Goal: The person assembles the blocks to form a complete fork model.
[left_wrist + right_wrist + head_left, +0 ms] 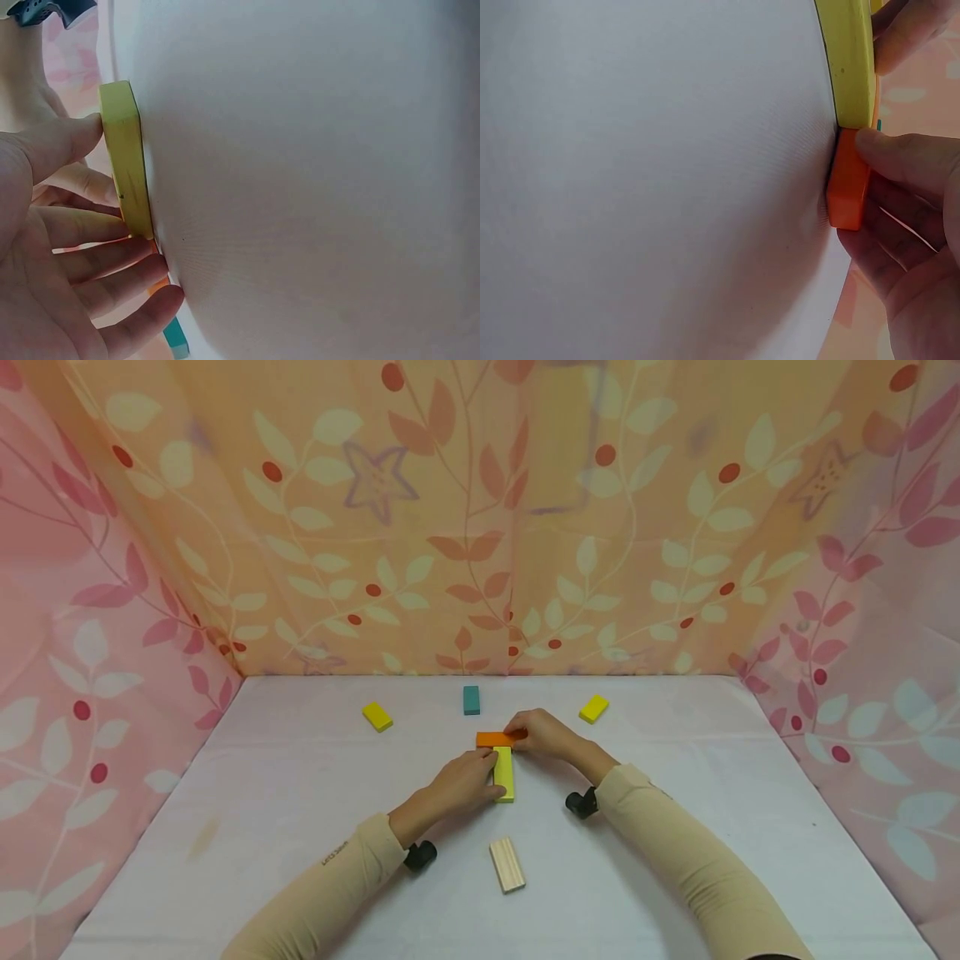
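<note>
A yellow-green block (503,774) lies lengthwise on the white cloth. Its far end meets the side of an orange block (491,739) lying crosswise, so the two form a T. From the left, my left hand (467,781) holds the yellow-green block, thumb near its close end and fingers near its far end. My right hand (546,735) pinches the right end of the orange block between thumb and fingers. In the right wrist view, the thumb presses one face of the orange block (847,180), which touches the yellow-green block (849,67).
Beyond the hands lie a teal block (471,700), a yellow block (377,717) to the left and another yellow block (594,708) to the right. A plain wooden block (507,865) lies nearer the body, between the forearms. Patterned curtains (480,527) surround the table's back and sides.
</note>
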The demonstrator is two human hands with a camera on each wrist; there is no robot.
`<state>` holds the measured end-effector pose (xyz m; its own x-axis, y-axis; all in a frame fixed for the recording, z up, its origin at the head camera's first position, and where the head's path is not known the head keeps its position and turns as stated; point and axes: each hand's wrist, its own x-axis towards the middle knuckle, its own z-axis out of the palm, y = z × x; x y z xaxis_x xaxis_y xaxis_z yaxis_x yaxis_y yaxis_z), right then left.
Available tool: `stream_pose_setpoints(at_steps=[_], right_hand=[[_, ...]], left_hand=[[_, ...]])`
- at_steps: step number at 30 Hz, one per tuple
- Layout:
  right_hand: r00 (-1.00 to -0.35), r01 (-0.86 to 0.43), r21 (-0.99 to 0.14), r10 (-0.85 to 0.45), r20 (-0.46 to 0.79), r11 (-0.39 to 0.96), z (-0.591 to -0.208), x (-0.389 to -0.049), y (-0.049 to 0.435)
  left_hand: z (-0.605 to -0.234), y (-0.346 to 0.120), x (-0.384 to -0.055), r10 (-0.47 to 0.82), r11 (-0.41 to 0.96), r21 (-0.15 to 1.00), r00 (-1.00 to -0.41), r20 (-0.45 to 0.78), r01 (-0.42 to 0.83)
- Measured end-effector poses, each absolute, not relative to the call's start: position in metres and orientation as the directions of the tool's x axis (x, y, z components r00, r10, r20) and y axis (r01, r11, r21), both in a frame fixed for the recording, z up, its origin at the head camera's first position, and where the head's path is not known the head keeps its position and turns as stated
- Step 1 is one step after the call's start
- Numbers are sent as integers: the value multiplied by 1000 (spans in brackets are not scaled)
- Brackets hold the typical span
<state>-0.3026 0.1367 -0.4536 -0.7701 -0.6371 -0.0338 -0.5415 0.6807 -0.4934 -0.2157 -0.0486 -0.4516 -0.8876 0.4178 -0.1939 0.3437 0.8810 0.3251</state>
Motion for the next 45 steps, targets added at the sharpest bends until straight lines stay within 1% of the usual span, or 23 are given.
stream_pose_setpoints(at_steps=[14,27,35,45], right_hand=[[-777,-545,-475,-629,-24,691,-458,-301,137],[-786,-521,-490,-617,-45,699,-455,-300,137],[-794,-498,-521,-606,-49,693,-456,-300,137],[-805,-469,-531,-589,-71,706,-457,-301,137]], left_hand=[[-452,-48,-216,417,881,327,-889,-190,343],[-454,-49,-218,431,877,320,-881,-193,359],[-454,-49,-219,438,874,315,-882,-176,371],[-452,-49,-218,432,873,333,-883,-184,357]])
